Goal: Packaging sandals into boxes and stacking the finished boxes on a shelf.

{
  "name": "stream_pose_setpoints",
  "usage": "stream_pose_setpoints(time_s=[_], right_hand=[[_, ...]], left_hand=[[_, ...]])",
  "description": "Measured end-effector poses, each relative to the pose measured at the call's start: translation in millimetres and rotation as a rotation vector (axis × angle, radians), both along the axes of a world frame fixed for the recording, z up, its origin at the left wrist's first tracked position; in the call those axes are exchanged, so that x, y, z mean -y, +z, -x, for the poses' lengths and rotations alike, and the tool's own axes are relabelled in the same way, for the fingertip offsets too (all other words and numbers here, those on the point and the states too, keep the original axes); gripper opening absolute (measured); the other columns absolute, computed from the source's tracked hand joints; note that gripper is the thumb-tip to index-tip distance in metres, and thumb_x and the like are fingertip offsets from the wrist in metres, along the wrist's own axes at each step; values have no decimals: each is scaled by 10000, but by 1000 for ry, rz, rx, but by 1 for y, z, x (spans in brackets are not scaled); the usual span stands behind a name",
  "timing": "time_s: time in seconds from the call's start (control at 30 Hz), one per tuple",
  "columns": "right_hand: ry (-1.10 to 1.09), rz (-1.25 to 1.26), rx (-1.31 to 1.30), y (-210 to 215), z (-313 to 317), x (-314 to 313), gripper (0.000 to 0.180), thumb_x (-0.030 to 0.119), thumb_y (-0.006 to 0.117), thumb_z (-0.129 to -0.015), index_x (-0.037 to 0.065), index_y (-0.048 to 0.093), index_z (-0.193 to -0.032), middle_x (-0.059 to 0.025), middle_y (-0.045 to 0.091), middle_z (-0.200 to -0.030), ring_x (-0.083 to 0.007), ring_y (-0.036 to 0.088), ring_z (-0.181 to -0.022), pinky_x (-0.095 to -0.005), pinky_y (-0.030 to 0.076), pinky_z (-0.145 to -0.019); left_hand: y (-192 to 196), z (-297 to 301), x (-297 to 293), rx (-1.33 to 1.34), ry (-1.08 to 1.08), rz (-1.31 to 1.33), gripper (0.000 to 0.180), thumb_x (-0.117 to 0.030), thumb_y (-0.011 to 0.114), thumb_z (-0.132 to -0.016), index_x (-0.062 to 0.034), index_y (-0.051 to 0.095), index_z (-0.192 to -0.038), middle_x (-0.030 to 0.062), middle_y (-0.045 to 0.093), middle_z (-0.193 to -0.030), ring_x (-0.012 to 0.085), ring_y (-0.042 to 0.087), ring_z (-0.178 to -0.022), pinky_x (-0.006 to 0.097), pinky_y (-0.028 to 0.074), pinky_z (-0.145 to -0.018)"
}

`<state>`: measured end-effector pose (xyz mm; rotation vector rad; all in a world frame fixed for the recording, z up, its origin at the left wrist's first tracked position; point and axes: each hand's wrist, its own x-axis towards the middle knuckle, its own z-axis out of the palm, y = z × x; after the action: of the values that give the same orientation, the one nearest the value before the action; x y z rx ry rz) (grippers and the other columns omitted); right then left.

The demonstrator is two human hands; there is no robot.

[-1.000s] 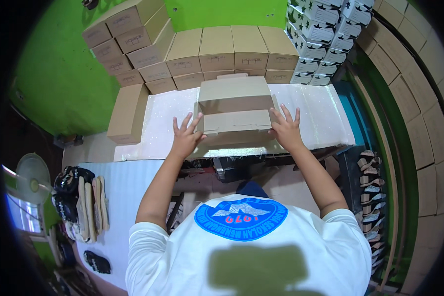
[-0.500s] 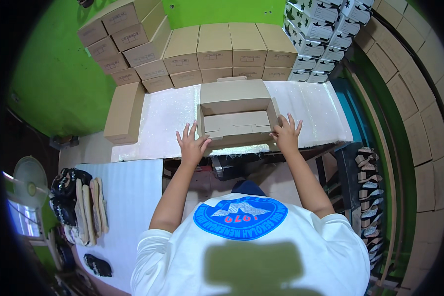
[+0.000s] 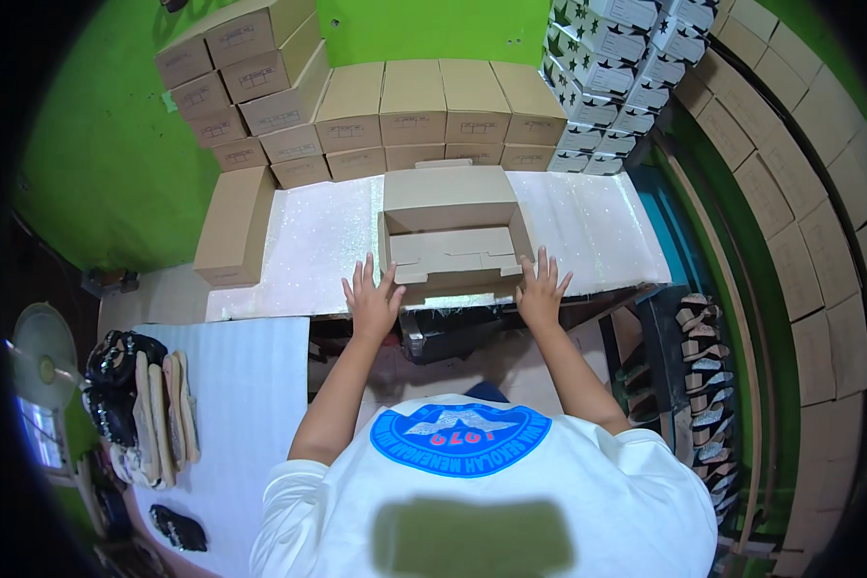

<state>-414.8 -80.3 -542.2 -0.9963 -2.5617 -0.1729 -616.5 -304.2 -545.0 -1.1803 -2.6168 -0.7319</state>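
At 9 o'clock of the box, a closed brown carton (image 3: 233, 224) lying on the white sheet (image 3: 308, 250). Left hand (image 3: 373, 299) flat, fingers spread, pressing the box's near left corner, gripping nothing. At centre, open cardboard box (image 3: 453, 236) on the sparkly white sheet, long axis running left to right, mouth facing up, lid flap standing at 12 o'clock. Plain matte brown board, rectangular, folded tabs on its floor. Right hand (image 3: 541, 289) flat and splayed against the near right corner, clasping nothing. At 12 o'clock, stacked brown cartons (image 3: 409, 116); at 1 o'clock, star-printed white boxes (image 3: 617, 67).
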Motion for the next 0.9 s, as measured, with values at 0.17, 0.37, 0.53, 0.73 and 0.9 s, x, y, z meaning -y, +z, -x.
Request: stream_pose_setpoints(time_s=[0.17,0.37,0.53,0.73,0.9], right_hand=[[-21,60,47,-19,-22,23,860,226,680,-683,245,197,-1394,-161,138,-1443,-350,231,-1292,-649,135,-986],[36,181,151,-39,-63,70,846,234,692,-657,268,248,-1376,-161,146,-1439,-347,236,-1285,-646,142,-984],[113,319,279,-54,-107,122,820,183,661,-682,292,242,-1378,-135,150,-1444,-339,245,-1287,-650,123,-989],[177,332,504,-85,-175,171,806,263,683,-689,285,255,-1371,-117,149,-1446,-318,265,-1278,-641,126,-996],[220,427,658,-93,-238,222,725,310,657,-720,271,302,-1352,-115,217,-1428,-314,296,-1265,-629,153,-997]], left_hand=[[-15,-31,26,31,-13,62,696,-361,604,-777,-208,287,-1377,224,139,-1425,406,165,-1300,613,89,-1006],[-49,-85,77,209,84,58,727,-326,648,-735,-200,310,-1367,223,124,-1430,420,168,-1291,621,117,-993],[-72,-127,119,383,87,255,699,-303,665,-714,-195,362,-1334,206,94,-1441,414,174,-1290,605,128,-1001],[-75,-179,146,431,49,259,614,-310,665,-717,-180,445,-1275,189,124,-1439,387,224,-1277,558,160,-1017],[-102,-247,195,546,16,167,596,-338,669,-707,-178,478,-1249,218,167,-1420,376,276,-1255,511,213,-1008]])
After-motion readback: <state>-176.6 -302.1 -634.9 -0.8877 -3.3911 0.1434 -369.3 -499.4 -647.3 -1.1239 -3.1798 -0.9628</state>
